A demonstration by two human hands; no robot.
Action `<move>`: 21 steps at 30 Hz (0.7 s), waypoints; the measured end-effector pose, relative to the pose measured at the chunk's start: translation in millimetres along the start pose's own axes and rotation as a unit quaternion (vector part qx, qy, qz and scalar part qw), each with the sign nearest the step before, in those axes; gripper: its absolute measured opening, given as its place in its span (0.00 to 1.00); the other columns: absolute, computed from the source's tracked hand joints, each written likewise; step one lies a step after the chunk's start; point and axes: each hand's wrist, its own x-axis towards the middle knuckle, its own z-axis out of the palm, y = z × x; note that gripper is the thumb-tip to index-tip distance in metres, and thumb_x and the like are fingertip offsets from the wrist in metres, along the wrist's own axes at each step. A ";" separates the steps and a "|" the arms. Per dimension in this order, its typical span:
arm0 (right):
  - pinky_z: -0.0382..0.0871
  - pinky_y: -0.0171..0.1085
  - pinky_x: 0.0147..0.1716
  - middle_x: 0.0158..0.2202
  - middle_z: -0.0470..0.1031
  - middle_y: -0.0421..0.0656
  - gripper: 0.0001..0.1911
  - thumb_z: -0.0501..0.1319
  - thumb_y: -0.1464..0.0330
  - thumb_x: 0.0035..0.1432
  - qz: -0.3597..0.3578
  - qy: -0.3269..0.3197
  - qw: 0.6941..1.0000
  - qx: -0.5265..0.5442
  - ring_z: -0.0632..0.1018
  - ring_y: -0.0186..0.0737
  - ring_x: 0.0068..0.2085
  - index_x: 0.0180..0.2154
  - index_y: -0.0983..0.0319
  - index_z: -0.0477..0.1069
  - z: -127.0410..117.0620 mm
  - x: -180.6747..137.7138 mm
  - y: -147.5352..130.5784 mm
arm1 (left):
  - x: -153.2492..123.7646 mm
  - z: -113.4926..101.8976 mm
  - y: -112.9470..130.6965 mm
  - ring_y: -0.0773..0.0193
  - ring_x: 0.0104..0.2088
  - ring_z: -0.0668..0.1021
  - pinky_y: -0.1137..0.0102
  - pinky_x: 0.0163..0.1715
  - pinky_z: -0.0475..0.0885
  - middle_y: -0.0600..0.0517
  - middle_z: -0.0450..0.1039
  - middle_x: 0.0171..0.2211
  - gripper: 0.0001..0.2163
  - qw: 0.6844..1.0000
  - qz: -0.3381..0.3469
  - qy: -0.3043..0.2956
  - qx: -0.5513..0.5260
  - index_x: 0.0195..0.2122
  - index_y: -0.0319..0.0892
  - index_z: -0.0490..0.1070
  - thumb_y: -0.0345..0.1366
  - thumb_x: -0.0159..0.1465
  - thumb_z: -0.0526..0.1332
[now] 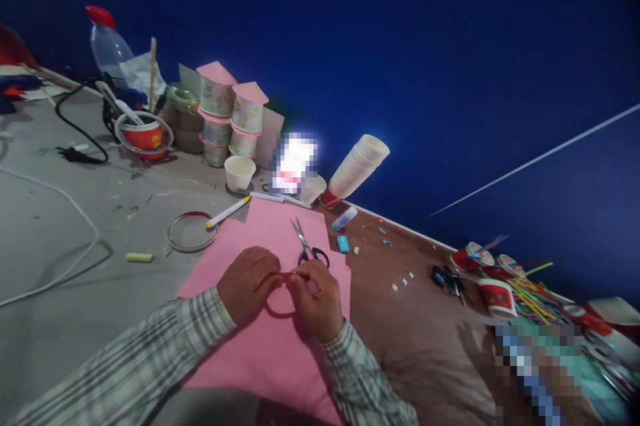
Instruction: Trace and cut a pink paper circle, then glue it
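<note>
My left hand (249, 283) and my right hand (318, 297) meet over a pink paper sheet (280, 353) on the table. Both pinch the top of a thin pink paper ring (277, 311), which curves down between them. The fingers of both hands are closed on it. Scissors with black handles (306, 246) lie shut on the pink sheet just beyond my right hand. Both sleeves are plaid.
A round ring or lid (191, 231), a white pen (228, 212) and a yellow eraser (139, 257) lie to the left. Behind stand paper cups (356, 167), pink-lidded decorated cups (216, 101), a red cup (145, 137) and a bottle (107, 43). Straws and cups (520, 289) clutter the right.
</note>
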 end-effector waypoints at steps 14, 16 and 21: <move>0.62 0.34 0.28 0.21 0.67 0.36 0.12 0.54 0.69 0.55 0.036 -0.021 0.999 -0.004 0.70 0.39 0.27 0.21 0.58 0.67 -0.8 -2.0 -0.6 | 2.1 -2.9 4.6 0.63 0.27 0.72 0.63 0.36 0.69 0.55 0.73 0.22 0.09 0.998 -0.032 -0.021 -0.040 0.22 0.47 0.68 0.37 0.58 0.53; 0.61 0.34 0.28 0.21 0.68 0.36 0.12 0.54 0.69 0.56 0.033 -0.019 0.999 -0.013 0.69 0.39 0.27 0.21 0.58 0.67 -0.8 -2.0 -1.0 | 1.6 -2.7 4.3 0.63 0.27 0.72 0.63 0.35 0.69 0.55 0.73 0.22 0.09 0.999 -0.029 -0.018 -0.038 0.22 0.47 0.68 0.37 0.58 0.53; 0.61 0.34 0.28 0.20 0.67 0.36 0.12 0.54 0.70 0.55 0.031 -0.015 0.999 -0.019 0.69 0.39 0.26 0.21 0.59 0.67 -1.1 -1.9 -1.1 | 1.7 -2.7 5.6 0.62 0.27 0.73 0.64 0.33 0.69 0.55 0.73 0.21 0.09 0.998 -0.036 -0.026 -0.042 0.22 0.47 0.68 0.37 0.57 0.53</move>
